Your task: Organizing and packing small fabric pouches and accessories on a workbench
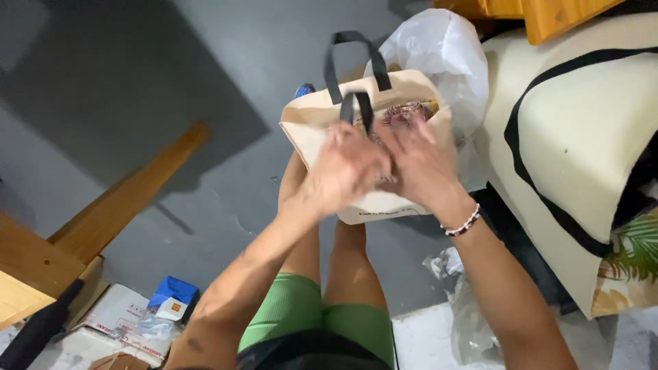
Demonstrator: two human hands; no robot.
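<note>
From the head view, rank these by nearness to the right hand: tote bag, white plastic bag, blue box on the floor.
1. Tote bag: under the right hand, touching.
2. White plastic bag: just behind the tote.
3. Blue box: far lower left, on the floor.

Small blue and white box (173,299) lower left, on flat white printed cartons (113,321)

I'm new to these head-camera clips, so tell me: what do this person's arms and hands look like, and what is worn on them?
Both arms are bare, with no sleeves or gloves. The right hand has a bracelet of white and dark beads at its wrist. The left hand wears nothing that shows; it is motion-blurred, so any rings can't be told.
</note>
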